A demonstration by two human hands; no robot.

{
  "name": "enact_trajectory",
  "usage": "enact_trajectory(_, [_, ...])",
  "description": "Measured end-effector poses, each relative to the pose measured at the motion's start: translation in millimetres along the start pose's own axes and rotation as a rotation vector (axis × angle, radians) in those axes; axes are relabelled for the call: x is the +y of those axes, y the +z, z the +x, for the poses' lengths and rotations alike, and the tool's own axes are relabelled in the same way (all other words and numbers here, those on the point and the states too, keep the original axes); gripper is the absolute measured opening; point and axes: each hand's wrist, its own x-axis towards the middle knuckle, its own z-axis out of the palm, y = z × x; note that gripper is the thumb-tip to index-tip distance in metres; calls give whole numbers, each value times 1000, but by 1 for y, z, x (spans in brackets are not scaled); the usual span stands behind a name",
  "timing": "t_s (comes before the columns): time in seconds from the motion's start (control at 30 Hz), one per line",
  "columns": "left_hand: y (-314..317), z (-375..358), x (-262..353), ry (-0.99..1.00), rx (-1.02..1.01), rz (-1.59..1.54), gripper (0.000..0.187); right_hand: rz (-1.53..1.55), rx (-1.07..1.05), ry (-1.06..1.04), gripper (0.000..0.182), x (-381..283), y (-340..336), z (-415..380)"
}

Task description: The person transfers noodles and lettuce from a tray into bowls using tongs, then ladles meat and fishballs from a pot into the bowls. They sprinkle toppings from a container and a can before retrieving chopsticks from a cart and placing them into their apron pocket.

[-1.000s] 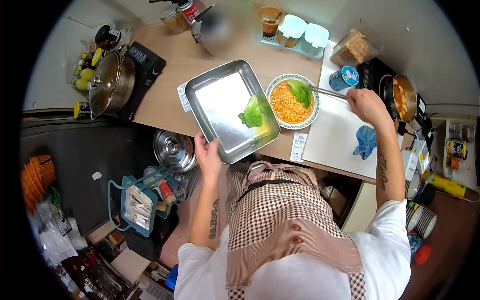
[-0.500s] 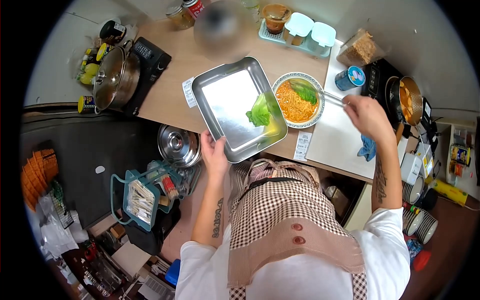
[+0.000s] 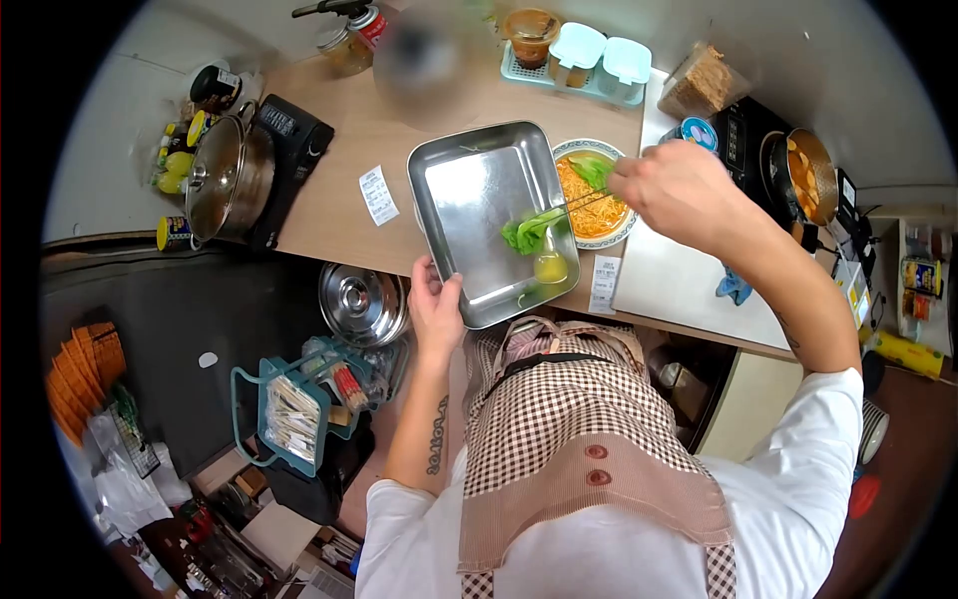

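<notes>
My left hand (image 3: 436,304) grips the near left edge of a rectangular steel tray (image 3: 469,225), thumb over the rim. Inside, toward the right, lies a piece of leafy green vegetable (image 3: 529,234) beside a little yellowish liquid. My right hand (image 3: 679,190) is closed around slim metal tongs (image 3: 591,203), whose tips reach the greens in the tray. Under that hand, right of the tray, stands a patterned bowl (image 3: 602,243) of noodles (image 3: 596,214) in reddish sauce. Another leafy green (image 3: 595,172) rests on the noodles. The hand hides part of the bowl's right side.
A lidded pot (image 3: 225,180) sits on a black cooker at left. Light-blue lidded containers (image 3: 627,62) line the back. At right are a blue can (image 3: 696,131), a pan (image 3: 806,175) of food and a blue cloth (image 3: 733,288). Receipts (image 3: 378,196) lie on the counter.
My right hand has moved left with the tongs, from the greens on the noodles to those in the tray. The tray has shifted slightly right, and the view has moved a little.
</notes>
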Motion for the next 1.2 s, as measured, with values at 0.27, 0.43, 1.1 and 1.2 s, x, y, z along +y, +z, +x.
enact_trajectory(0.27, [-12,-2,-14,-27,28,-61,39,181,3,228,9,10,-32,-52])
enact_trajectory(0.43, [-19,1,-25,-46,39,-76,39,387,17,562,12,25,-8,-86])
enact_trajectory(1.1, [-20,-1,-16,-79,-31,-88,37,234,22,827,18,-6,99,-87])
enact_trajectory(1.2, [-19,-3,-17,-90,-72,-106,38,235,7,834,18,-10,111,-82])
